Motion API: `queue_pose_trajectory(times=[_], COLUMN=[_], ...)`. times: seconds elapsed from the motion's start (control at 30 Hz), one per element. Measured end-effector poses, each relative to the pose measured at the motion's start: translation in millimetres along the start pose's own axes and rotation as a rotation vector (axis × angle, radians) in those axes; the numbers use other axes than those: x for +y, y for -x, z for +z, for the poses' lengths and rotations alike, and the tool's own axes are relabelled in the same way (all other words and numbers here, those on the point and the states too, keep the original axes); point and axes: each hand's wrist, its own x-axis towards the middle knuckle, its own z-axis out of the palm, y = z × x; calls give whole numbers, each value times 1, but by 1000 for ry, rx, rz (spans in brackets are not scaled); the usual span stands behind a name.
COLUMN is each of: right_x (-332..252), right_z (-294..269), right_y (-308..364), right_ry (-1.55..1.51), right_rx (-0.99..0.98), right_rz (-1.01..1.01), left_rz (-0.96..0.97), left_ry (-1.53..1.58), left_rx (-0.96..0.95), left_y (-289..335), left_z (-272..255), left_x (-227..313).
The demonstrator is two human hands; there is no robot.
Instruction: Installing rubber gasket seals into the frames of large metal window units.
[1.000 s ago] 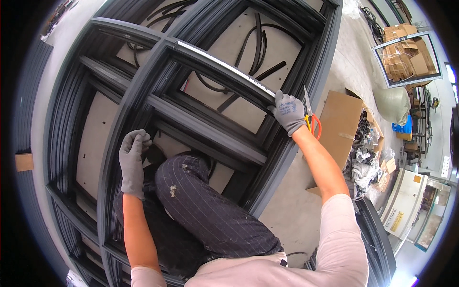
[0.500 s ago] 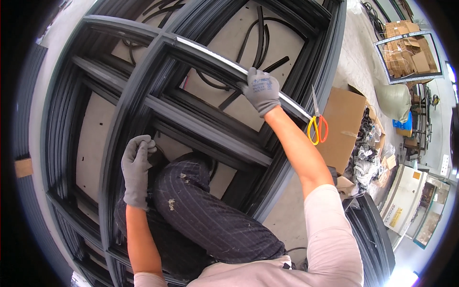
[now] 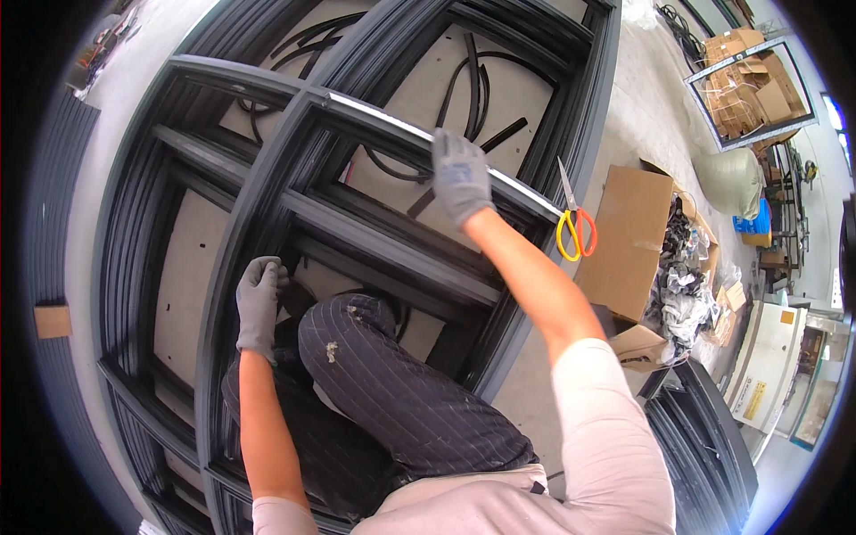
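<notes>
My right hand [image 3: 461,176], in a grey glove, lies over a crossbar of the dark grey metal frames with its fingers stretched out. Along that bar runs a bright white strip [image 3: 382,118], partly covered by the hand. My left hand [image 3: 259,301], gloved too, is closed in a pinch beside my knee, near a long frame bar; anything between its fingertips is hidden. Scissors [image 3: 572,212] with one yellow and one orange handle lie at the right end of the white strip. The stacked frames [image 3: 392,245] spread under both hands.
Black rubber-like strips [image 3: 473,89] lie inside the frame openings. On the right stands an open cardboard box [image 3: 629,241] with crumpled plastic scraps. Farther off are a small glazed frame [image 3: 752,92] and a pale sack [image 3: 727,183]. Dark profiles [image 3: 691,437] are stacked at the lower right.
My right hand has moved a little left along the bar with the white strip. My left hand keeps its pinch near the knee. The whole view has shifted slightly.
</notes>
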Motion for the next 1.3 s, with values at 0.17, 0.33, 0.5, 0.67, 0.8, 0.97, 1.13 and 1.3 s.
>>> queue_pose_trajectory(times=[0.17, 0.33, 0.5, 0.67, 0.8, 0.97, 1.13, 1.3], right_x=[74, 76, 86, 91, 86, 72, 38, -8], right_z=[-4, 2, 8, 10, 8, 17, 21, 44], right_y=[71, 79, 77, 75, 68, 49, 9, -42], right_ry=[229, 314, 294, 225, 156, 87, 36, 9], right_rx=[-84, -87, -106, -17, 6, -1, 47, 25], right_rz=[-16, -35, -75, -98, -97, -91, -104, -132], left_rz=[-13, 1, 23, 65, 102, 132, 80, 101], left_ry=[-103, -115, -86, -160, -174, -162, -99, -76], left_rx=[-17, -48, -59, -56, -91, -121, -136, -140], left_y=[0, 1, 7, 13, 13, 19, 29, 33], left_z=[0, -8, -3, 6, 9, 17, 25, 19], left_x=[4, -3, 1, 13, 14, 28, 45, 44])
